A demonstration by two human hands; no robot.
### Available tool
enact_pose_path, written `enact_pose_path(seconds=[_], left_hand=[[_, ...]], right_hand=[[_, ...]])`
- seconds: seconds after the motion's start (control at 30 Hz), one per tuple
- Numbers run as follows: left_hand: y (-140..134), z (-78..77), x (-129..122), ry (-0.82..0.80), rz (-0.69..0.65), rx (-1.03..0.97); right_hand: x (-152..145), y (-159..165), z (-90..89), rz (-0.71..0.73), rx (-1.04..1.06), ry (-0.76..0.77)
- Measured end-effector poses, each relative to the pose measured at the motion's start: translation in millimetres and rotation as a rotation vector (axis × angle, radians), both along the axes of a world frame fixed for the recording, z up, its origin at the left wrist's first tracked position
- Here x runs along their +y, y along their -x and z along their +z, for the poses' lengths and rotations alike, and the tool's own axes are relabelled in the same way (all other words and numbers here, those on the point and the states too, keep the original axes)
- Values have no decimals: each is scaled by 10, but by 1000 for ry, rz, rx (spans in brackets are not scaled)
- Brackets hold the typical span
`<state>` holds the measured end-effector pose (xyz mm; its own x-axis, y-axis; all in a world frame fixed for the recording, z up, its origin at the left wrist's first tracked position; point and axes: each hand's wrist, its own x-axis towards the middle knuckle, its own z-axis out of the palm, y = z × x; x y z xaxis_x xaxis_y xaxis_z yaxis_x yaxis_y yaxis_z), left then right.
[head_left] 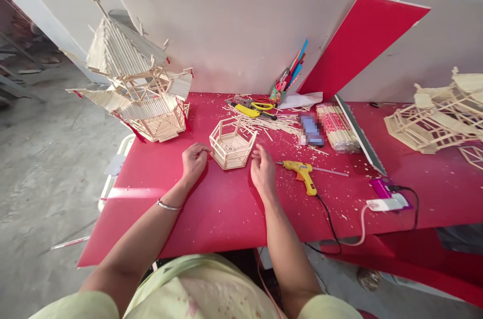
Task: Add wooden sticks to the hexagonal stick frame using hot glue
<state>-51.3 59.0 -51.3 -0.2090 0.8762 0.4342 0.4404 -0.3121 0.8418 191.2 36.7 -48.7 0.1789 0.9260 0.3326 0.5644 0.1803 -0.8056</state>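
Note:
A small six-sided frame of wooden sticks (pixel 231 160) stands upright on the red table, with a slatted floor, corner posts and a rail round the top. My left hand (pixel 194 162) rests at its left side, fingers curled in and the tips close against the frame; I cannot tell whether they touch it. On the other side, my right hand (pixel 262 165) lies just off the frame's right edge, its fingers loosely bent and slightly apart. Neither hand shows anything held. A yellow glue gun (pixel 302 173) lies to the right of my right hand, a glue stick in its back.
A tall stick pagoda (pixel 132 77) stands at the back left. Behind the frame lie loose sticks (pixel 281 125), yellow-handled pliers (pixel 245 109) and a pen cup (pixel 278 92). Further right are a phone (pixel 312 130), bundled sticks (pixel 338 128), a power strip (pixel 387 203) and another stick model (pixel 433 117).

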Motion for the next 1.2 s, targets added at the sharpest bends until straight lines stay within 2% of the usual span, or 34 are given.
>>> enact_pose_path(seconds=[0.23,0.33,0.63,0.83,1.0,1.2], left_hand=[[69,15,53,-110,205,-69],[95,28,73,-111,241,-95],[94,-14,100,-99,229,-158],[101,-56,109,-97,223,-208],[97,-74,111,-66,208,-230],[76,-59,102,-46,196,-213]], right_hand=[[-12,11,31,40,-26,68],[-11,15,31,45,-29,57],[-56,44,128,6,-114,90],[-93,39,204,-77,-107,161],[-75,17,195,-160,-84,53],[-62,23,180,-94,-69,64]])
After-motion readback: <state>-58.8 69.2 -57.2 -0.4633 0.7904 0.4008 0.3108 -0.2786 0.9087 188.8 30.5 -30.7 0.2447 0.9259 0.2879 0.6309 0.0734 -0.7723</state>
